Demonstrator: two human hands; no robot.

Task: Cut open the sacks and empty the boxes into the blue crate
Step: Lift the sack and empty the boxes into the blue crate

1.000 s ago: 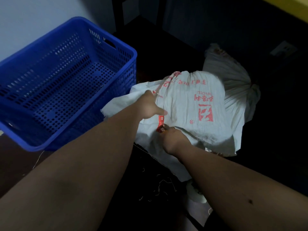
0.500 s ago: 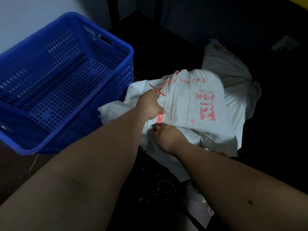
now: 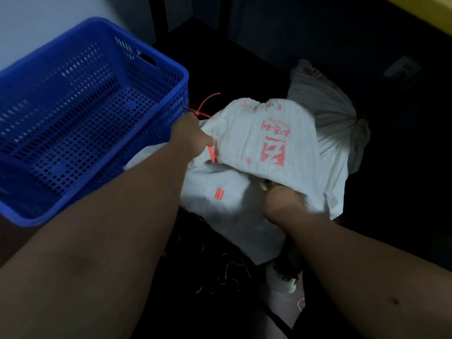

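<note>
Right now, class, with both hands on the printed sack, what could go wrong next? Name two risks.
1. The right hand is blurred at the sack's opening; if it holds a blade, it could slip toward the left hand gripping the cloth nearby.
2. The blue crate sits tilted beside the sack, so boxes tipped in might slide or miss.

The right hand is motion-blurred, its fingers hidden under the white sack's fold. The blue crate's left side runs off frame.
</note>
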